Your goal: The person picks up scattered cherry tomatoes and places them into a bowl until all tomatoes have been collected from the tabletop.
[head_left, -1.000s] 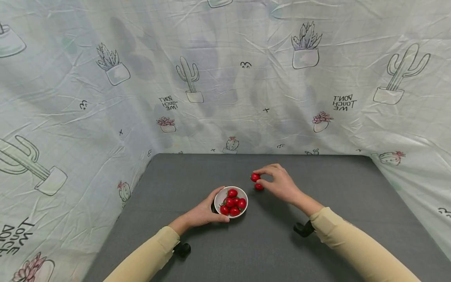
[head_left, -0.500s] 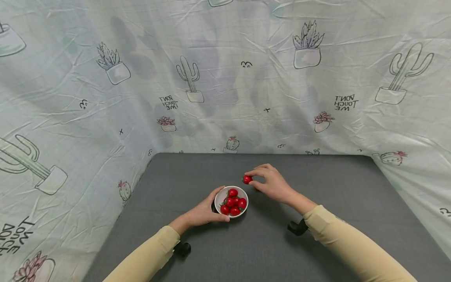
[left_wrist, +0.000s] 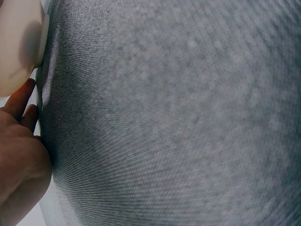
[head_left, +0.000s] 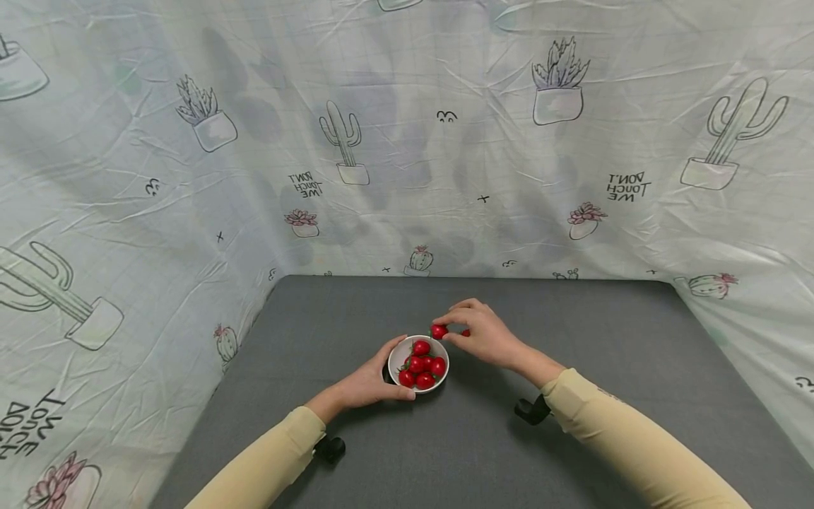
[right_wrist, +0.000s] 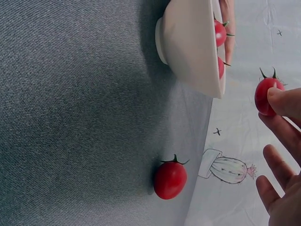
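A small white bowl (head_left: 400, 353) holding several cherry tomatoes (head_left: 425, 380) stands on the dark grey table. My left hand (head_left: 364, 382) holds the bowl from its left side, thumb at the near rim and fingers round the far side. Between thumb and fingertips, my right hand (head_left: 486, 338) pinches a red cherry tomato (right_wrist: 266, 97) with a green calyx. That tomato is just beyond the bowl's far right rim, above the table. Another cherry tomato (right_wrist: 170, 180) lies on the table under the right hand, mostly hidden by it in the head view. The left wrist view catches only part of the bowl (left_wrist: 21, 44).
The grey table (head_left: 407, 452) reaches back to a pale cloth (head_left: 407, 155) printed with cactus drawings, which hangs behind and at the sides. A black strap piece (head_left: 533, 410) sits under the right wrist, and another black piece (head_left: 330, 449) under the left.
My right hand has carried the pinched tomato left and slightly nearer, from above the loose tomato to the bowl's far right rim. The left hand and bowl have stayed in place.
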Demonstrator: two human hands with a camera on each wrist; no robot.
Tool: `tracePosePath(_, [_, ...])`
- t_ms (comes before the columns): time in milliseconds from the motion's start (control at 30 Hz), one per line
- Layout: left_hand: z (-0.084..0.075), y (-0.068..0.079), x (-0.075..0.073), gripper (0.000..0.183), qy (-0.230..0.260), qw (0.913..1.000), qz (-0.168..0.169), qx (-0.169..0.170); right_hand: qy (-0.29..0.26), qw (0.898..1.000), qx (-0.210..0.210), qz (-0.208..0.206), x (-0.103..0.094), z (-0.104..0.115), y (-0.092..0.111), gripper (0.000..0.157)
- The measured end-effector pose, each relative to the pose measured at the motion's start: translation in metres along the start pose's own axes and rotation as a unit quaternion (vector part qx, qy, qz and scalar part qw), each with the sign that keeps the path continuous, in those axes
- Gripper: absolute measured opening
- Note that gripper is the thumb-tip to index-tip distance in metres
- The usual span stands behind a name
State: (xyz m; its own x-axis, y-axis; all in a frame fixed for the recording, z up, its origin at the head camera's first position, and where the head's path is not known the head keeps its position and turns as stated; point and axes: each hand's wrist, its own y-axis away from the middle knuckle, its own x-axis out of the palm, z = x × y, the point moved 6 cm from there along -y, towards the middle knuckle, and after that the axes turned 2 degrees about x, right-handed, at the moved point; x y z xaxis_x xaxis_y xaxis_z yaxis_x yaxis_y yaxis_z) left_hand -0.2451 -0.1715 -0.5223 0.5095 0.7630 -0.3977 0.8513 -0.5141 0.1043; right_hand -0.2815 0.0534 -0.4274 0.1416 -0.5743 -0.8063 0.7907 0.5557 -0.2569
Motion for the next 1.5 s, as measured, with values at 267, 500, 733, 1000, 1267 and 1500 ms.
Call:
tracePosePath(267, [-0.001,0.000,0.001,0.108,0.016,0.9998,0.004,-0.009,0.015,0.999,-0.035,0.023,0.008,0.007,0.001,0.028])
tracePosePath(500, [-0.002,0.002,0.000,0.109,0.015,0.9998,0.005,-0.012,0.026,0.998,-0.039,0.037,0.013,0.009,0.000,0.027])
tracePosePath(733, [-0.002,0.002,0.000,0.108,0.012,0.9998,0.003,-0.014,0.025,0.998,-0.027,0.051,0.019,0.006,-0.002,0.027])
tracePosePath(1000, [-0.002,0.003,0.000,0.108,0.005,0.9999,0.002,-0.014,0.029,0.998,-0.029,0.056,0.023,0.006,-0.003,0.027])
tracePosePath(1267, [-0.002,0.004,0.000,0.108,0.004,0.9999,0.003,-0.010,0.034,0.997,-0.033,0.053,0.025,0.007,-0.001,0.026])
tracePosePath(1500, [-0.001,0.004,0.001,0.107,0.014,0.9998,0.007,-0.012,0.036,0.998,-0.035,0.048,0.026,0.007,0.000,0.026])
